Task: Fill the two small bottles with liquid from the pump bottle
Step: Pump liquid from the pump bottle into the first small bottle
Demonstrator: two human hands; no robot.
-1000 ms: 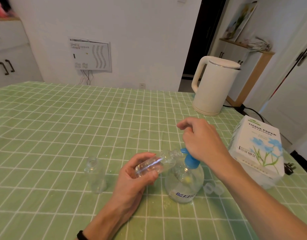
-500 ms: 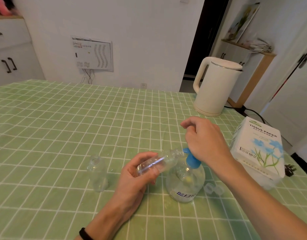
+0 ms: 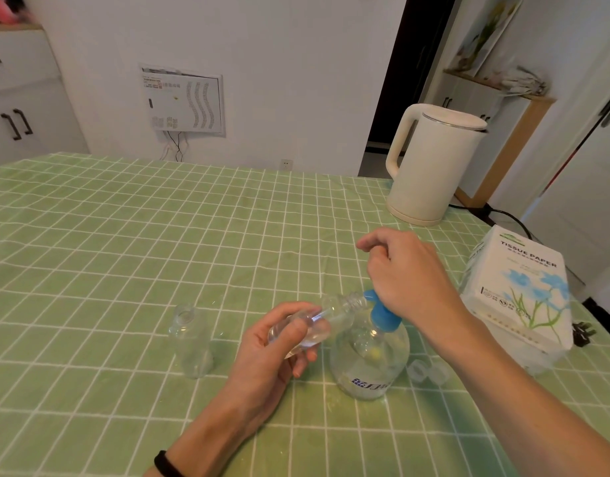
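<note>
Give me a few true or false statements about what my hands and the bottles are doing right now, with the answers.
1. The left hand holds a small bottle tilted, its mouth at the blue pump. True.
2. The right hand rests on the kettle. False: it sits on top of the blue pump; the kettle stands untouched behind.
3. The second small bottle lies on its side. False: it stands upright, left of the left hand.
4. The tissue pack sits right of the pump bottle. True.
</note>
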